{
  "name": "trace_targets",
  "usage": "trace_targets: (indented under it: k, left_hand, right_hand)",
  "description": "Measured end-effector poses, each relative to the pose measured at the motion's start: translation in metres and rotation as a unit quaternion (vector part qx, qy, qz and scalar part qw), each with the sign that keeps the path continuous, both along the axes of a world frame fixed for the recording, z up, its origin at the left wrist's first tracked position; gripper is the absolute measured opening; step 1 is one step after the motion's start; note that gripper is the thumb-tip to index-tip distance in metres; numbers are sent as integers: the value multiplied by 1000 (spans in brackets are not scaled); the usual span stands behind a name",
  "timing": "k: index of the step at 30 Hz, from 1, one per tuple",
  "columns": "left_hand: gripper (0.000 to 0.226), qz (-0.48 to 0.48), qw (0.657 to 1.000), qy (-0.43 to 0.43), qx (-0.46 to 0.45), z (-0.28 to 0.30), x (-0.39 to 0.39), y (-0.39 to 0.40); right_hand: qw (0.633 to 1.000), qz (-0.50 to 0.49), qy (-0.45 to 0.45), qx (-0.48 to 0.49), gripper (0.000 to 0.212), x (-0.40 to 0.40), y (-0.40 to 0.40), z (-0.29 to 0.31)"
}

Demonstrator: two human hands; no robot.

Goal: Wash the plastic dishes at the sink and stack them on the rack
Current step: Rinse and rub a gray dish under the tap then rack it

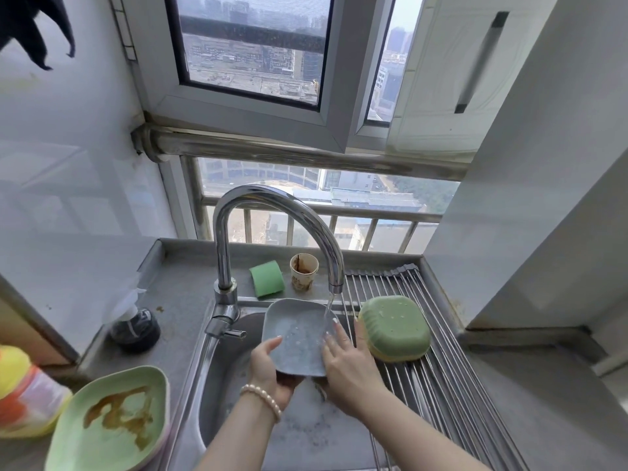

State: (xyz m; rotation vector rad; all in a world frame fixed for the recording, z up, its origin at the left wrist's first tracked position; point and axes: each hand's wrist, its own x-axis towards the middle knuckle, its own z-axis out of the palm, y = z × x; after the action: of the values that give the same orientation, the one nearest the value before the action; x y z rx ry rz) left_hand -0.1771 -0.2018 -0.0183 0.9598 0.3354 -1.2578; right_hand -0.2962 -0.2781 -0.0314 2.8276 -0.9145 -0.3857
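Over the sink [217, 385], a grey dish [299, 334] is held tilted, hollow side up, long axis running near to far. Its near-left edge is gripped by the left hand [268, 372]; the right hand [346, 365] is pressed flat, fingers spread, on its right side. Tap [272, 212] water lands at the far-right rim. Right of it, a green dish [394, 328] lies inverted on the rack [441, 385].

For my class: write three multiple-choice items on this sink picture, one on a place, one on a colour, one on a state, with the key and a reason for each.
1. Where do the upturned green plastic dishes lie?
A. on the metal rack
B. in the sink
C. on the windowsill

2. What colour is the square plastic plate held by the left hand and right hand?
A. red
B. grey
C. black

3. The curved chrome tap is:
A. dry
B. wrapped in cloth
C. running

Key: A, they rest on the rack's bars; B, its surface shows grey; C, water falls from its spout onto the plate.
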Motion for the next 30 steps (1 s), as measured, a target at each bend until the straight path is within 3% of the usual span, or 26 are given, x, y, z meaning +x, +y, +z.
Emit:
trace_targets:
  k: [3, 5, 8, 12, 14, 16, 18, 23, 25, 28, 30]
  left_hand:
    - [29, 16, 999, 15, -42, 2, -3, 0]
    - [29, 25, 997, 10, -68, 0, -14, 1]
    - [24, 10, 998, 14, -63, -2, -24, 3]
    - [33, 24, 999, 4, -42, 2, -11, 6]
    - [39, 19, 999, -11, -30, 3, -8, 6]
    - [44, 0, 999, -24, -30, 6, -8, 5]
    - [45, -12, 999, -35, -29, 8, -9, 4]
    - [52, -50, 998, -10, -28, 2, -1, 6]
    - [53, -75, 997, 3, -27, 0, 7, 7]
    - [52, -84, 996, 8, -40, -3, 20, 7]
    - [46, -65, 996, 3, -56, -2, 21, 5]
  right_hand:
    - [996, 13, -75, -47, 45, 9, 13, 8]
    - [979, 27, -194, -54, 23, 16, 22, 6]
    - [951, 60, -304, -1, 18, 22, 34, 5]
    - [930, 93, -325, 146, 14, 5, 25, -19]
    - [950, 94, -256, 151, 36, -1, 16, -16]
    - [981, 52, -148, 118, 95, 0, 8, -3]
    - [990, 2, -69, 122, 128, 1, 4, 4]
    - [978, -20, -15, 207, 134, 5, 0, 9]
    - [981, 24, 11, 191, 112, 4, -5, 11]
    - [984, 118, -103, 90, 39, -3, -13, 7]
    - [978, 101, -158, 88, 33, -4, -9, 8]
